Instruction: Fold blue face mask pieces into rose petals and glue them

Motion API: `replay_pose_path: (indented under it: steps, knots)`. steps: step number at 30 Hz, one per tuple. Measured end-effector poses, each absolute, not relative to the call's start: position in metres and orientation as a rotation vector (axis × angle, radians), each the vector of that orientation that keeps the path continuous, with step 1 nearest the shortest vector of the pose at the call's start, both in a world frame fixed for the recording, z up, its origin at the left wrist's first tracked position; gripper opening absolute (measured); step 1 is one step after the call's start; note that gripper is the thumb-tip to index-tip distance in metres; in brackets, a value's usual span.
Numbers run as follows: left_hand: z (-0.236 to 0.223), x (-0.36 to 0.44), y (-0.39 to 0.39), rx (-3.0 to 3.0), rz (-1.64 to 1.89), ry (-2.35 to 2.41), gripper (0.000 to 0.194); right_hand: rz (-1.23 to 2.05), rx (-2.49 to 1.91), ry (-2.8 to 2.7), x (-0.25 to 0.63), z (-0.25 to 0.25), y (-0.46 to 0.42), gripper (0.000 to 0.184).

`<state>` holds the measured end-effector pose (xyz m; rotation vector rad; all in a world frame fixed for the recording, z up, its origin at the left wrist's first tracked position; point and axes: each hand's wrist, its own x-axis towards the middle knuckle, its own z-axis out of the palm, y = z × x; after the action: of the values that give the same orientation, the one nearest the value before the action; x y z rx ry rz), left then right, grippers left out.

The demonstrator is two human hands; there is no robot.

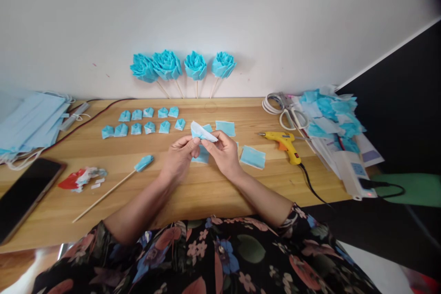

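Note:
Between both hands is a partly folded piece of blue and white mask fabric (203, 132), its white side showing. My left hand (181, 152) pinches its left end with thumb and fingers. At its right end, my right hand (223, 152) grips the fabric, thumb along the lower edge. Flat blue fabric rectangles lie under and beside my hands, among them one rectangle (225, 128) behind and another rectangle (253, 157) to the right. Several small folded blue petals (136, 128) sit in two rows to the left. A wooden stick with a blue bud (144, 163) lies near my left forearm.
Several blue fabric flowers (195, 66) on sticks lean against the wall. Rightward are a yellow glue gun (284, 142), scissors (292, 118), a tape roll (273, 103), fabric scraps (330, 112) and a power strip (354, 174). Leftward lie face masks (32, 121), a phone (27, 197) and small scraps (82, 179).

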<state>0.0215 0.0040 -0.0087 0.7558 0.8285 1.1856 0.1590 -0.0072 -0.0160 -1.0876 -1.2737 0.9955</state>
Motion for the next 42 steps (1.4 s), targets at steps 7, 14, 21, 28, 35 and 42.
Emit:
replay_pose_path:
  steps: [7,14,21,28,35,42]
  knots:
    - [-0.010,0.021,0.003,0.743,1.185,0.834,0.040,0.960,-1.120,-1.272,0.159,-0.015,-0.007,0.020]
    - [-0.008,0.020,0.005,0.699,1.186,0.817,0.037,1.124,-1.013,-1.216,0.159,-0.014,-0.005,0.025]
    - [-0.010,0.022,0.004,0.713,1.179,0.824,0.037,1.046,-1.091,-1.276,0.160,-0.014,-0.005,0.021]
    - [-0.011,0.024,0.003,0.757,1.163,0.855,0.037,0.972,-1.107,-1.295,0.161,-0.009,-0.006,0.017]
    - [-0.014,0.024,0.003,0.776,1.146,0.863,0.034,0.937,-1.138,-1.309,0.161,-0.005,-0.008,0.015]
    - [-0.012,0.021,0.005,0.704,1.167,0.856,0.035,1.112,-1.057,-1.294,0.160,-0.007,-0.008,0.039]
